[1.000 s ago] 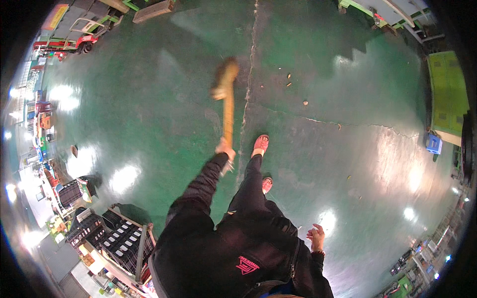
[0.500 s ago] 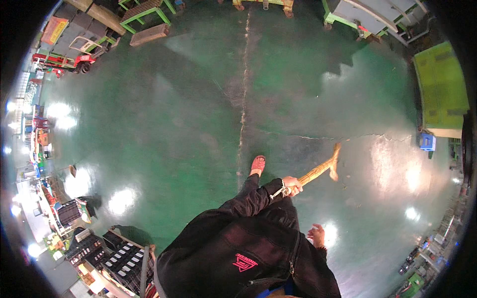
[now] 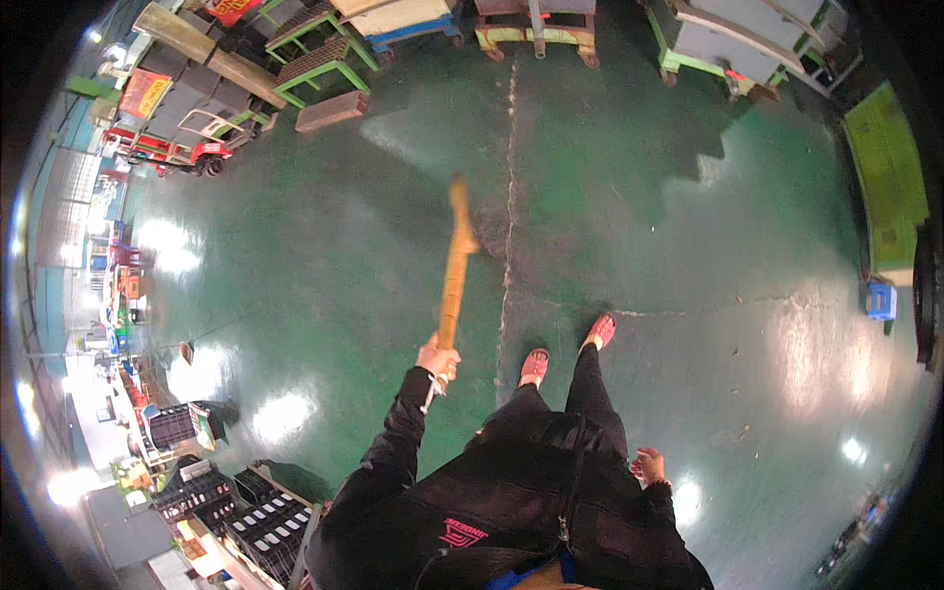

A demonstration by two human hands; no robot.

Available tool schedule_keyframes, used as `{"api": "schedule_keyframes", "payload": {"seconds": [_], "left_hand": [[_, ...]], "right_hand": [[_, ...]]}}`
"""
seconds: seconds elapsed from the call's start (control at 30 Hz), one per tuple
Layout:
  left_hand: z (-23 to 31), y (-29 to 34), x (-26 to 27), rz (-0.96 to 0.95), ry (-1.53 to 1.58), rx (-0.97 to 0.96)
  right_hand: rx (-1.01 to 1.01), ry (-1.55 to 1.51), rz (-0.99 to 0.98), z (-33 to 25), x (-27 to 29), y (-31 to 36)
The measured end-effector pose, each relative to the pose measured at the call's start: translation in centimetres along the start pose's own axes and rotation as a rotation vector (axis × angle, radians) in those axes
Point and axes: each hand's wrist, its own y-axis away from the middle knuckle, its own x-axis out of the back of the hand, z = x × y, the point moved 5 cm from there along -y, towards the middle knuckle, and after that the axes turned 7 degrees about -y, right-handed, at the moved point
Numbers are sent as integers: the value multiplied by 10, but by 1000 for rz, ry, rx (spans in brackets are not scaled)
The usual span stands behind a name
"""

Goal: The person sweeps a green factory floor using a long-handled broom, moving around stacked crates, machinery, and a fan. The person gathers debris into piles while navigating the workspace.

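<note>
My left hand (image 3: 439, 358) is closed round the grip of a long yellow-tan stick (image 3: 453, 287). The stick has darker bands along its shaft and a short side prong near its far end, a little blurred. It points forward over the floor, touching nothing else. A pale cord (image 3: 433, 392) hangs at my left wrist, below the grip. Low at my right side hangs my right hand (image 3: 648, 466), its fingers loosely bent and apart, with nothing visible in it.
Green-framed stands (image 3: 325, 61) and a wooden block (image 3: 331, 112) lie far left, near a red-wheeled cart (image 3: 209, 159). Wheeled carts line the far edge. A yellow-green cabinet (image 3: 885, 177) and blue stool (image 3: 881, 302) stand right. Black crates (image 3: 270, 526) are near left.
My left hand has swung the stick from the right across to the left, so it now points forward. Both feet show now, and the surroundings have shifted slightly rightward and down.
</note>
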Motion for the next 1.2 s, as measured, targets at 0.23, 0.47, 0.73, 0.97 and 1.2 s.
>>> {"api": "schedule_keyframes", "payload": {"seconds": [0.23,0.47,0.73,0.97,1.2], "left_hand": [[84,-169,4,-7,-33,169],[30,-202,-220,221,-1124,-62],[-6,-148,-489,-563,-1114,-327],[26,-84,-557,-1230,164,1186],[106,-74,-385,-1097,179,510]], "right_hand": [[386,-96,42,-123,65,-10],[-5,-42,192,-95,105,-15],[9,-258,151,-79,116,-24],[134,-393,54,-123,123,-45],[87,-359,-13,-182,130,-93]]}}
